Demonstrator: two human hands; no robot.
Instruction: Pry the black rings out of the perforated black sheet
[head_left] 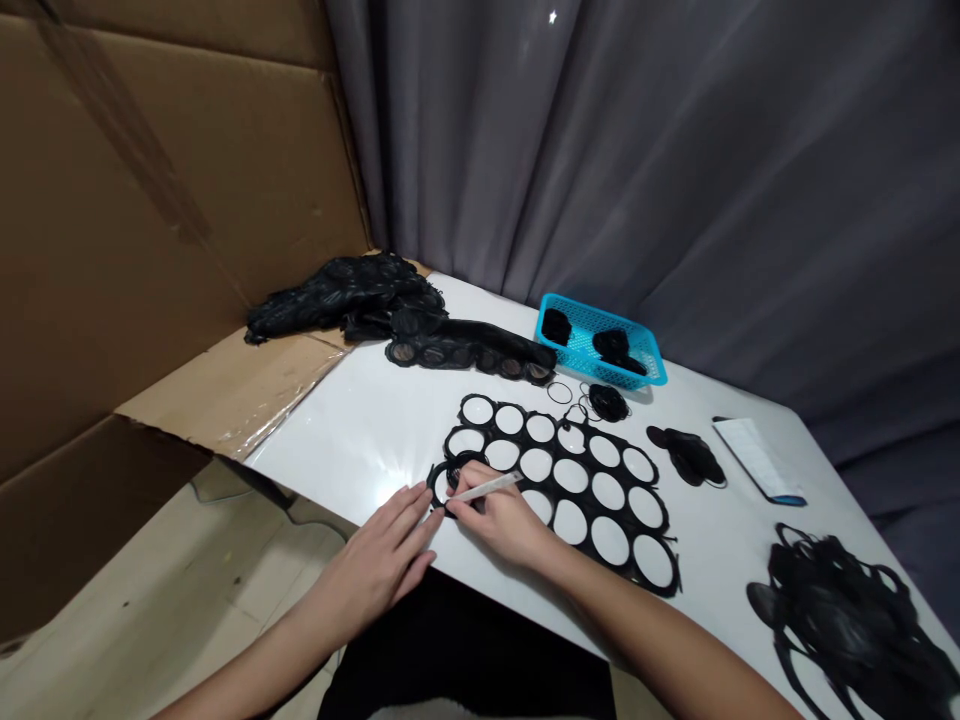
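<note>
A black sheet (553,457) with rows of large round holes lies flat on the white table. My right hand (504,515) grips a thin whitish strip-like tool (487,487), its lower end at the ring at the sheet's near left corner. Under and beside these fingers are some black rings, partly hidden. My left hand (382,548) lies flat with fingers spread, its fingertips at the sheet's left corner, holding nothing.
Behind the sheet are a black ring bundle (608,402) and a blue basket (652,358) with black pieces. Black rubbery sheets (352,290) are heaped by the cardboard. At right lie black scraps (847,610), a notepad (754,455) and a small black pile (691,457).
</note>
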